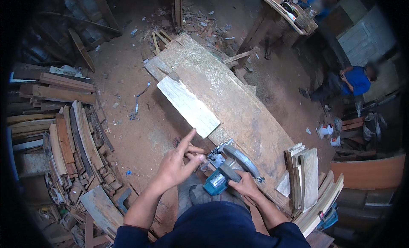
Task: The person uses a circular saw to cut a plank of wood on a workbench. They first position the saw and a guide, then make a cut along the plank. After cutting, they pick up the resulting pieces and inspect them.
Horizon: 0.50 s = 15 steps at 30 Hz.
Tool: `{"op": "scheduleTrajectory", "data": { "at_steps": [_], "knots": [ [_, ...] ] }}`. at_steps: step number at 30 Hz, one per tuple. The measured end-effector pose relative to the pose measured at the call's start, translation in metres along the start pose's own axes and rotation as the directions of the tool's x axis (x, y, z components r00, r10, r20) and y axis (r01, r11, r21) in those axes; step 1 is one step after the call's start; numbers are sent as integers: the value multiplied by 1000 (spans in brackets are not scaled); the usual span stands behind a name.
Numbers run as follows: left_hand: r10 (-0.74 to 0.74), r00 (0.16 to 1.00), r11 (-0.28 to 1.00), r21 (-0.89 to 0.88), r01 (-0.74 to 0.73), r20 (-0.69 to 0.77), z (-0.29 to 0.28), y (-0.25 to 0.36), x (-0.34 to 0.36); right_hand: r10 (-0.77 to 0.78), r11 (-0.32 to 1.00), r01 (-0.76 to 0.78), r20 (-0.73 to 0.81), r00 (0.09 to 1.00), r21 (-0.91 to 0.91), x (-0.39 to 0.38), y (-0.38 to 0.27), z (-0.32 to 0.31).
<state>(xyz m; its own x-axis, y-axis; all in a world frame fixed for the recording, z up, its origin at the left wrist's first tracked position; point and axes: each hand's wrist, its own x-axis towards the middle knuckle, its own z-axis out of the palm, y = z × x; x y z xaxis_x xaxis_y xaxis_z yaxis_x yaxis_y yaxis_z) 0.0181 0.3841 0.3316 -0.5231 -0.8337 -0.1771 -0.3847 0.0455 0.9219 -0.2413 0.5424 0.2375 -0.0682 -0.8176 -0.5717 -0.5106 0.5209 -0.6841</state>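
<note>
My right hand [245, 184] is wrapped around the handle of a teal circular saw [217, 183]. The saw, with its grey blade guard [243, 160], rests at the near edge of a dusty wooden workbench [230, 92]. My left hand [179, 161] is beside the front of the saw, its index finger stretched forward and its thumb close to the saw's base. Whether the thumb touches the saw I cannot tell. Just beyond that fingertip, a pale board [187, 105] lies along the bench's left edge. A darker wood piece [158, 68] is at the board's far end.
Several upright planks [304, 177] stand at the bench's right end, with another teal power tool [328, 218] below. Stacked timber [64, 137] fills the left side. A person in a blue shirt [360, 81] is at the right; another is partly visible by a far bench [294, 11].
</note>
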Motion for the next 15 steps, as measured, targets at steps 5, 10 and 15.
{"op": "scheduleTrajectory", "data": {
  "at_steps": [5, 10, 15],
  "knots": [
    [-120, 988, 982, 132, 133, -101, -10, -41, 5, -80, 997, 80, -72, 994, -1, 7, 3, -2],
    [-187, 980, 974, 112, 195, -71, -12, -52, 26, -131, 991, 130, -131, 983, -12, 11, 0, -7],
    [-265, 964, 904, 341, 257, -24, 46, -166, 21, -101, 994, 105, -111, 989, 27, 18, 8, 0]
  ]
}}
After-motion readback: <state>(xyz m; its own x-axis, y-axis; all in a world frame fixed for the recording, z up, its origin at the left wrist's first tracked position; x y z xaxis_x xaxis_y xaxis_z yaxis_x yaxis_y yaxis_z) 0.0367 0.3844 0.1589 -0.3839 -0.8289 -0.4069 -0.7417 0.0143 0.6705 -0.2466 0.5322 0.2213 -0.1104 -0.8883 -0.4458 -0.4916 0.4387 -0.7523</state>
